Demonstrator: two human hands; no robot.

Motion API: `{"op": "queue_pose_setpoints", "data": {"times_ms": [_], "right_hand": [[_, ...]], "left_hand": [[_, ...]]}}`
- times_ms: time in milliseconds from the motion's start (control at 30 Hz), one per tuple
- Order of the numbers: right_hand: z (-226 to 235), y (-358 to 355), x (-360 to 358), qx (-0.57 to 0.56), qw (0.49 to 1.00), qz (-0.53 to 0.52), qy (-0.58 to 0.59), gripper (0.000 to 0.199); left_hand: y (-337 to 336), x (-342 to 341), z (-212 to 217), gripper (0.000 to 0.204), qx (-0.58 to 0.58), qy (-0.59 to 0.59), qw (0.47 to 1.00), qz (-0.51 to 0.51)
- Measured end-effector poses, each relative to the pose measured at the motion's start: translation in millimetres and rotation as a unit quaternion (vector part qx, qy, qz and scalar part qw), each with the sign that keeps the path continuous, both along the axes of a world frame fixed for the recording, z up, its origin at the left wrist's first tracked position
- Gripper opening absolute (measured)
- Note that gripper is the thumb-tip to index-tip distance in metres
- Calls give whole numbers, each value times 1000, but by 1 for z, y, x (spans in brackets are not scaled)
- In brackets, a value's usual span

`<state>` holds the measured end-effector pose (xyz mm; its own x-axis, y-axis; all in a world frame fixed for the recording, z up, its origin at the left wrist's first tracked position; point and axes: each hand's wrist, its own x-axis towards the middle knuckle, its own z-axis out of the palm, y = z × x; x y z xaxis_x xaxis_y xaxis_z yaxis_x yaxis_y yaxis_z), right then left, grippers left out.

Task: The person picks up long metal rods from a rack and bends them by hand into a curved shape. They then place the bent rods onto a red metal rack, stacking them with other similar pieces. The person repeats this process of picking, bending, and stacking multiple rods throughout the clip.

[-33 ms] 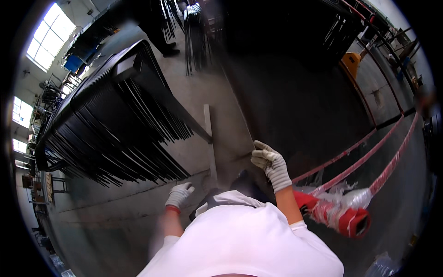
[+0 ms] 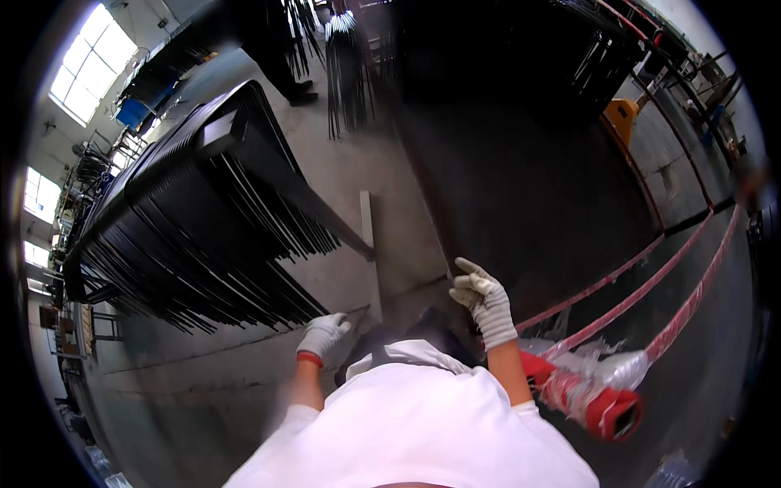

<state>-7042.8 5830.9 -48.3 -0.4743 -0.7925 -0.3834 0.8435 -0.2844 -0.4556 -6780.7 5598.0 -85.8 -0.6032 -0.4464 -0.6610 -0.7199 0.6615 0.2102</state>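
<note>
My left hand, in a white knit glove with a red cuff, is held low beside my body with loosely bent fingers and nothing visible in it. Closest to it are the lower ends of many thin black metal rods or tubes, bent over the top and hung side by side on a rack. My right hand, gloved alike, is raised with its fingers apart, holding nothing. It is by the edge of a dark area at the right.
The rack has a pale foot bar on the concrete floor. A red, plastic-wrapped frame is close on my right. Beyond it is a yellow piece of equipment. At the far side, a person's dark-clothed leg shows near another hanging bunch of rods.
My left hand has come slightly up and to the right. My right hand sits a little lower in the picture, and the view has shifted slightly.
</note>
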Motion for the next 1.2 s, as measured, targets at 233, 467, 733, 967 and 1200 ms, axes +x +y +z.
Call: {"op": "queue_pose_setpoints", "data": {"times_ms": [233,467,733,967,1200], "right_hand": [[16,29,-44,2,986,-158,45,33],[22,27,-46,10,960,-279,1,31],[11,26,-87,96,878,-469,11,31],[-29,-9,-138,145,834,-532,-29,30],[-46,-65,-212,174,869,-463,-24,32]], "left_hand": [[-6,-161,18,38,-37,147,969,-196],[13,-278,32,41,12,-16,927,-374],[35,-397,20,40,29,-56,833,-550],[-8,-493,-25,31,35,-40,804,-592],[-101,-542,-48,32,80,-16,874,-479]]}}
